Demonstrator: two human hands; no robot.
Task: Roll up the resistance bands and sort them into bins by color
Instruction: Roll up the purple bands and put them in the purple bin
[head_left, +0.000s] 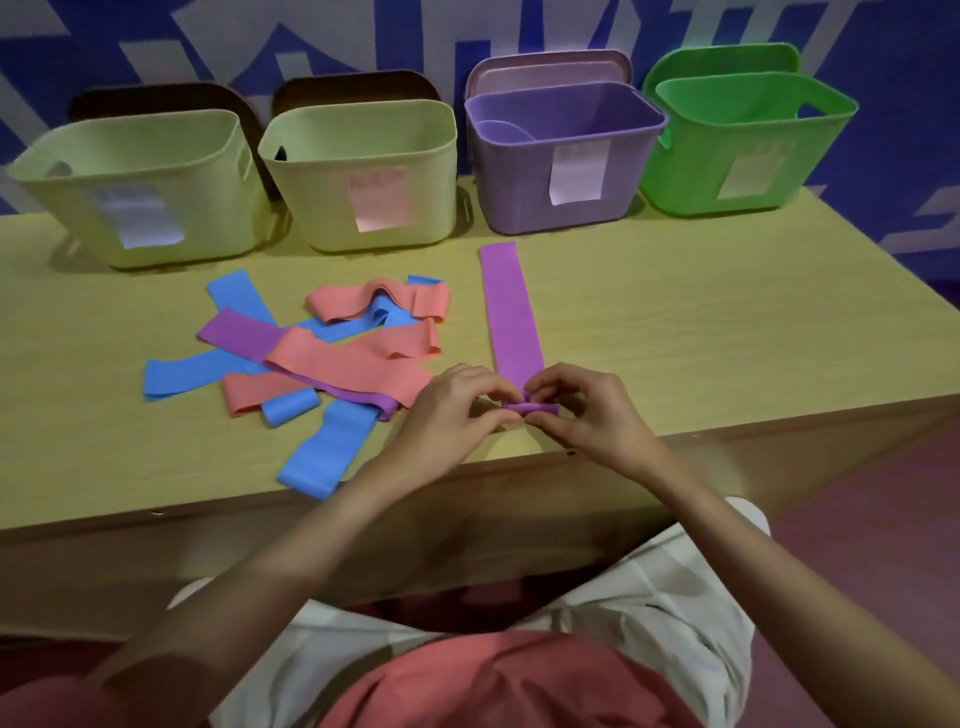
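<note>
Head view: both hands, left (451, 410) and right (582, 410), pinch the purple band's (511, 317) rolled end; uneven finger pressure could skew the roll or let it spring open.

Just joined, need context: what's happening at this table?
A person is rolling a purple band from its near end, left hand and right hand both pinching the small roll. The rest lies flat, pointing toward the purple bin. A pile of bands, blue, pink and purple, waits unrolled to the left.
</note>
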